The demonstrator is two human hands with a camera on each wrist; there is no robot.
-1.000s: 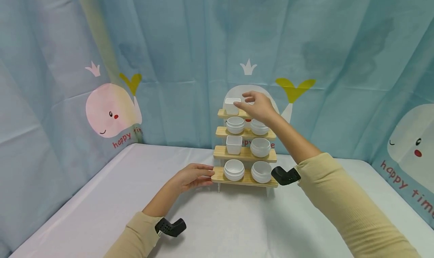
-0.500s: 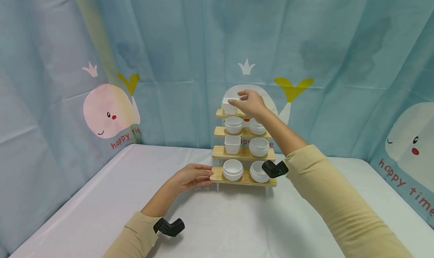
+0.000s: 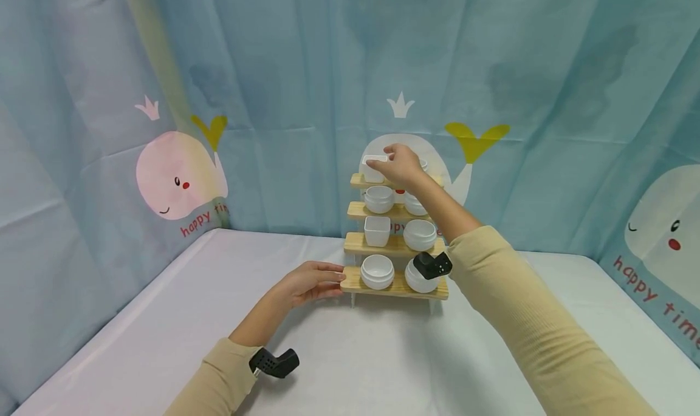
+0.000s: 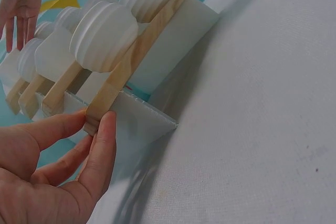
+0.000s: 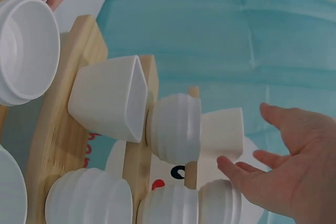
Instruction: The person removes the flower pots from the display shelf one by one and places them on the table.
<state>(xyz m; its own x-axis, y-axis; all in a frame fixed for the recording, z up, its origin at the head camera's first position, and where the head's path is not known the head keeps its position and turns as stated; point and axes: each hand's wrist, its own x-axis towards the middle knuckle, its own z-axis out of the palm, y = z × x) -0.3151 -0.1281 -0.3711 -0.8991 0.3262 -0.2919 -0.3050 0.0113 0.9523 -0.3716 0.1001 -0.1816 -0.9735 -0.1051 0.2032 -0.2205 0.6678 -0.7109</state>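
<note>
A tiered wooden stand (image 3: 395, 288) with four-sided and round white cups on its shelves is in the middle of the head view. My left hand (image 3: 308, 284) pinches the left end of the lowest shelf between thumb and fingers, as the left wrist view shows at the wooden board (image 4: 118, 80). Up at the top shelf, my right hand (image 5: 299, 156) has its thumb and fingers spread beside a square white cup (image 5: 223, 132), with a gap between them in the right wrist view. A round cup (image 5: 220, 203) stands beside that square one, just below the fingers.
Round cups (image 3: 377, 272) and a square cup (image 3: 377, 231) occupy the lower shelves. Translucent side panels (image 4: 142, 124) hold up the boards. A white cloth (image 3: 273, 252) covers the table, and a blue printed curtain (image 3: 284, 100) hangs close behind the stand.
My right hand and forearm have shifted left, nearer the top square cup, and the round cup on the right of that shelf shows more. My left hand keeps its hold on the shelf end.
</note>
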